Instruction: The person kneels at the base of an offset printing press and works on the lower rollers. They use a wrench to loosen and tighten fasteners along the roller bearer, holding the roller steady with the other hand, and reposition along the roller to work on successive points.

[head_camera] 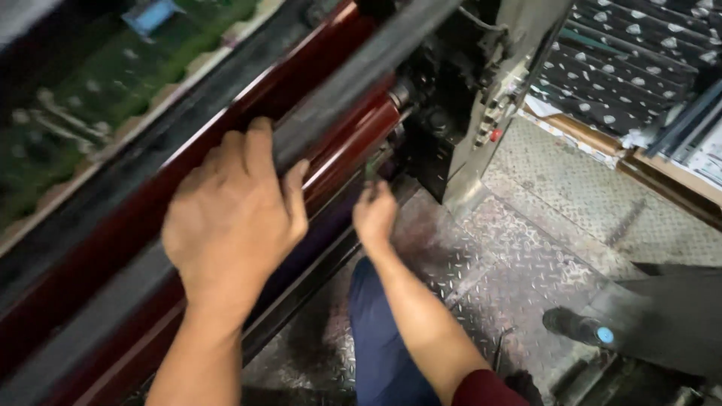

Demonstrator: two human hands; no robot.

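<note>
Glossy dark-red rollers (353,139), a grey bar (353,90), silver diamond-patterned floor (541,225), black white-spotted sheets (624,68), navy trousers (380,338).

The left hand (229,218) is motion-blurred; the right hand's (374,214) fingers hide under the red roller (353,135).

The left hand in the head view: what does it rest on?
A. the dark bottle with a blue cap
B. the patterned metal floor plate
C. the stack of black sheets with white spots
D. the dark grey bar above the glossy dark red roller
D: the left hand lies with its fingers curled over the dark grey bar that runs along the glossy dark red roller, well above the floor.
</note>
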